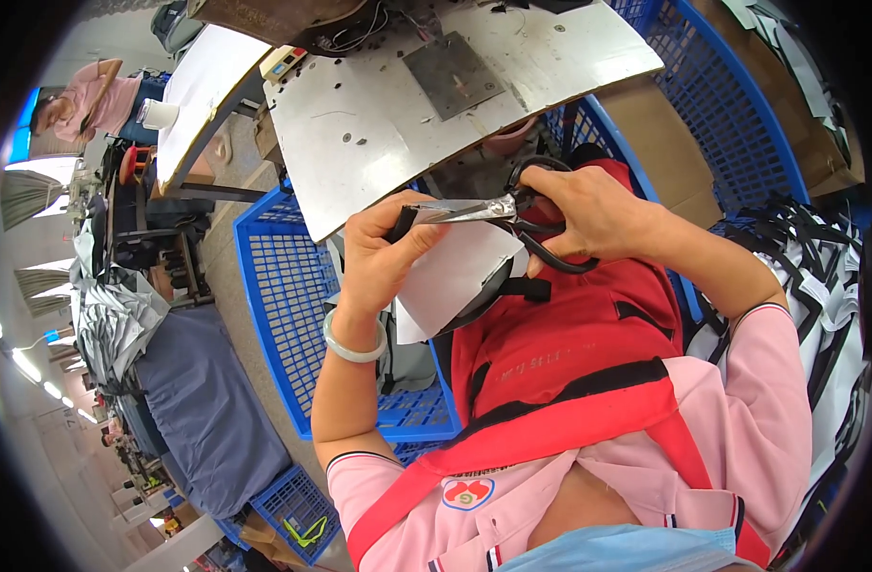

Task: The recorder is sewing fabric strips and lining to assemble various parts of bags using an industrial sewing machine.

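Note:
My right hand [584, 214] grips a pair of scissors [507, 207] by the black handles, and their blades point left. The blades are parted and reach to the fingers of my left hand [384, 248]. That hand is closed on a white fabric piece [450, 276] with black edging, pinching a black strip at its upper end. A dark strap [524, 289] sticks out from the piece toward the right. The piece hangs over the red apron [569, 353] on my lap. Part of it is hidden by my left hand.
A white worktable [350, 124] with a metal plate [452, 74] stands ahead. Blue plastic baskets flank me, one at left [298, 315] and one at right [741, 95]. Black-edged white pieces [798, 296] are piled at right. Another person [98, 100] is at far left.

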Demonstrator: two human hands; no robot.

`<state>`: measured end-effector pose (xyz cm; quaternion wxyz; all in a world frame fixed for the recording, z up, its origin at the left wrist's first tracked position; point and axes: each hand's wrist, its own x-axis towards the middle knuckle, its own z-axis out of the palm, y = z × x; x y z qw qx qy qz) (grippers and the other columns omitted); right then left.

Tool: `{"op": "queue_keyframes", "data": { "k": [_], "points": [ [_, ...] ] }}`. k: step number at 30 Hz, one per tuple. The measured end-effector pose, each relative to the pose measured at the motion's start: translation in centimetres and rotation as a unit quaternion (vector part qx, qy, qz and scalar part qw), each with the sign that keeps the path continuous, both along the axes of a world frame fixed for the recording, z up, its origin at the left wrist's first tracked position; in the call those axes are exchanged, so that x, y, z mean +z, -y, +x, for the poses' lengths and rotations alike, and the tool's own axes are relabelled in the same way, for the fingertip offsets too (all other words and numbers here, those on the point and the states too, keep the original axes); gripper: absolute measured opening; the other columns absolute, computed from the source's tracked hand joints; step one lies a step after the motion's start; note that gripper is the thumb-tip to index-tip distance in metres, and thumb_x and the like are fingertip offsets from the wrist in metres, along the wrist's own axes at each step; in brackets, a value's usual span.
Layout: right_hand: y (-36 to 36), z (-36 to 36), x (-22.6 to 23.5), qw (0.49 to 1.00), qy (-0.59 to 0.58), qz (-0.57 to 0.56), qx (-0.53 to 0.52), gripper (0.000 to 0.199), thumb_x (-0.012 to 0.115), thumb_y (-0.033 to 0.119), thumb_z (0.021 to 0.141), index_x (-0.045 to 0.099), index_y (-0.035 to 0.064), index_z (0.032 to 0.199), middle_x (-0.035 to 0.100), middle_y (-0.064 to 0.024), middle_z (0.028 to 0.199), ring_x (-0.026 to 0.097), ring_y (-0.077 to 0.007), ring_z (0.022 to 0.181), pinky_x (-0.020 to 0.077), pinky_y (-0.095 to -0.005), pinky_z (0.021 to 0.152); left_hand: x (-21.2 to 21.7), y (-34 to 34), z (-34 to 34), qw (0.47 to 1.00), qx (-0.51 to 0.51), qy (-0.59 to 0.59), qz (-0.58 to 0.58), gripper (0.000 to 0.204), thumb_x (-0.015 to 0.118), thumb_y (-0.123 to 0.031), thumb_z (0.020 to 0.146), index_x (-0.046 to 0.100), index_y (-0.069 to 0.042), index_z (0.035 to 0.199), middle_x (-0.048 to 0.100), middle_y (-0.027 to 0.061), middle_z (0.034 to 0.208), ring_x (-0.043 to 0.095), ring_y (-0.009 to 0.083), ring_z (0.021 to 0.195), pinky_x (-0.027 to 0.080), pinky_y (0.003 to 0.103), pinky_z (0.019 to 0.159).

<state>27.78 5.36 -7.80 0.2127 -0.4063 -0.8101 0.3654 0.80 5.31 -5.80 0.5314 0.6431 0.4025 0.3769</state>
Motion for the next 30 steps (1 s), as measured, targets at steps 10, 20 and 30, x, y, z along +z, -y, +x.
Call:
{"op": "queue_keyframes", "data": {
  "k": [10,20,30],
  "points": [
    [-0.8,0.5,-0.7,0.993,-0.008,-0.117,0.024,0.054,0.082,0.038,0.068,0.056,-0.0006,0.095,0.055,-0.0147,0.066,0.058,-0.0336,0.062,0.0448,-0.0394,0.058,0.2,0.0,0.2,1.0,0.011,-0.004,-0.027,0.017,0.074,-0.013,0.085,0.07,0.001,0.093,0.061,-0.0017,0.077,0.05,0.0048,0.067,0.038,0.02,0.06],
    [-14.0,6.0,-5.4,0.92,0.124,0.268,-0.259,0.043,0.069,0.021,0.083,0.057,0.0053,0.121,0.059,-0.0132,0.114,0.058,-0.034,0.105,0.0475,-0.0406,0.092,0.8,1.2,-1.3,0.996,0.021,0.016,-0.086,0.026,0.077,-0.01,0.078,0.07,0.002,0.099,0.067,0.0048,0.093,0.061,0.0119,0.081,0.048,0.023,0.072],
    [0.1,-3.7,-2.7,0.972,-0.175,-0.072,0.14,0.051,0.067,0.005,0.083,0.051,0.009,0.132,0.049,-0.0111,0.126,0.06,-0.0227,0.092,0.0518,-0.0325,0.081,-2.3,5.9,-2.8,0.99,0.039,0.114,-0.068,0.031,0.072,0.004,0.072,0.068,0.002,0.102,0.064,0.0128,0.106,0.059,0.0204,0.102,0.044,0.03,0.09]
  ]
}}
